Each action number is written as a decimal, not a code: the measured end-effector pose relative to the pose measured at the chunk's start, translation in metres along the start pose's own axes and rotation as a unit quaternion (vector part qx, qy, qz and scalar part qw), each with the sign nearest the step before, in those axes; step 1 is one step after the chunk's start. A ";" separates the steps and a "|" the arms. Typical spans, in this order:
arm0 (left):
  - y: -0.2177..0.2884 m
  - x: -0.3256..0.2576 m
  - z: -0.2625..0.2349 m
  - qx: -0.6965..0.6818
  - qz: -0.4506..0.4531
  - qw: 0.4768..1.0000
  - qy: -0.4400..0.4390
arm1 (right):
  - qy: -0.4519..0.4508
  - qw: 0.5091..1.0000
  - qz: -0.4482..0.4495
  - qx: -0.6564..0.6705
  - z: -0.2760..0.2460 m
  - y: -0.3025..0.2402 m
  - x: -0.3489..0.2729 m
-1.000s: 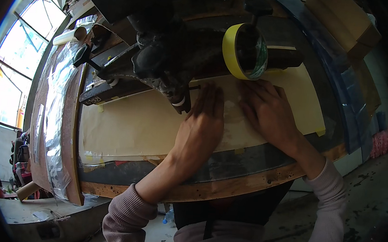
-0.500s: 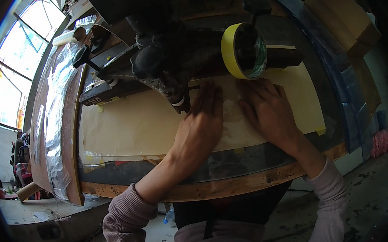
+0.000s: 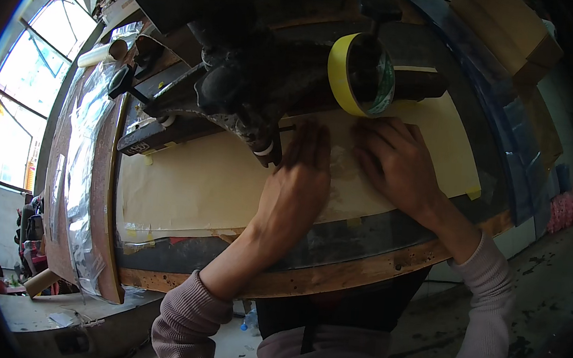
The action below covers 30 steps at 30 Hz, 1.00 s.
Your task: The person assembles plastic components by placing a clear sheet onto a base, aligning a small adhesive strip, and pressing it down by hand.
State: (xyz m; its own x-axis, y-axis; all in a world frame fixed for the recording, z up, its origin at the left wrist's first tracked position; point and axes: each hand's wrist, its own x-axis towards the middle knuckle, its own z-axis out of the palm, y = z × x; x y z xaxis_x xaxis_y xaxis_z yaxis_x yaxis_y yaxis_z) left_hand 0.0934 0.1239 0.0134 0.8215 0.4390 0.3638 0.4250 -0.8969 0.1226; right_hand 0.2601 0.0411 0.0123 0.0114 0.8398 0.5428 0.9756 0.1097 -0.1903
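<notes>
Head view: the left hand (image 3: 298,183) lies flat, fingers together, on a long, cream-coloured, paper-like sheet (image 3: 190,191) across the frame's centre; apart from it, the right hand (image 3: 398,167) rests with fingers loosely bent. Above the right hand shows a ring-shaped yellow tape roll (image 3: 339,78). Dark, rough-surfaced machinery (image 3: 222,95) fills top centre; scuffed brown wooden edging (image 3: 353,270) curves below.
</notes>
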 end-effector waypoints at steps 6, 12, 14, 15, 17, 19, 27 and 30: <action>0.002 0.001 -0.001 -0.007 -0.009 1.000 -0.002 | -0.005 1.000 0.003 0.002 0.000 0.001 0.000; 0.002 0.001 0.000 0.009 -0.002 1.000 0.004 | -0.006 1.000 -0.003 -0.006 0.000 0.000 -0.001; 0.002 0.001 0.000 0.003 -0.009 1.000 -0.004 | -0.006 1.000 -0.006 -0.005 0.000 0.000 -0.002; 0.002 0.000 0.000 0.003 -0.010 1.000 -0.004 | -0.007 1.000 -0.004 -0.006 0.000 0.000 -0.002; 0.001 -0.001 0.001 0.010 0.004 1.000 0.013 | -0.008 1.000 -0.002 -0.007 0.000 0.000 -0.002; 0.002 -0.001 0.001 0.011 0.005 1.000 0.011 | -0.007 1.000 -0.004 -0.008 -0.001 0.000 -0.002; 0.004 -0.002 -0.001 0.011 0.008 1.000 0.005 | -0.007 1.000 -0.008 -0.006 -0.001 -0.001 -0.002; 0.004 -0.003 -0.002 0.013 0.012 1.000 0.003 | -0.003 1.000 -0.008 -0.002 -0.001 -0.001 -0.003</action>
State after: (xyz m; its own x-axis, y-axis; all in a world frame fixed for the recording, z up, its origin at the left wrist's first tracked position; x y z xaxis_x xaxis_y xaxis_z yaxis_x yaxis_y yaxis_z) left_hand 0.0922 0.1188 0.0142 0.8301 0.4162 0.3711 0.4142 -0.9058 0.0891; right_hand 0.2597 0.0382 0.0116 -0.0049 0.8409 0.5412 0.9766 0.1205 -0.1783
